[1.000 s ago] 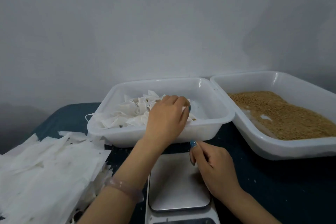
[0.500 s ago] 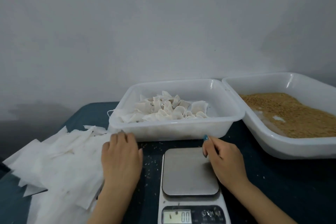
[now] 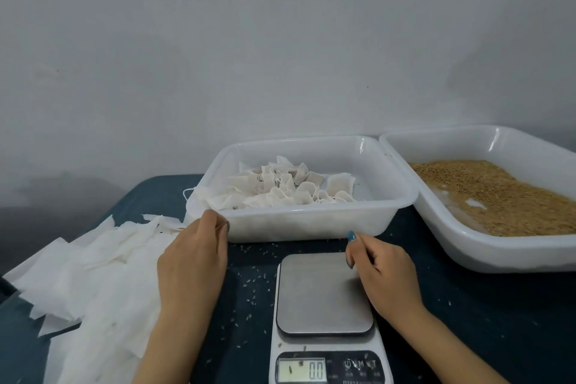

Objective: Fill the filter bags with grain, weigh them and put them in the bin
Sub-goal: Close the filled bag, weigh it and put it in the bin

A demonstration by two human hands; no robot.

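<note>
- My left hand [image 3: 193, 259] lies on the empty bags [image 3: 103, 271] at the desk's [image 3: 467, 321] left edge, fingertips curled; I cannot tell if they pinch one.
- My right hand [image 3: 381, 271], loosely curled and holding nothing, rests on the scale's [image 3: 324, 293] far right corner.
- Behind them, the bin [image 3: 311, 224] holds filled bags [image 3: 280, 190].
- The tray [image 3: 467, 246] just right of it holds grain [image 3: 498, 196].

Left hand [image 3: 193, 256] palm down, right hand [image 3: 383, 268] loosely curled
</note>
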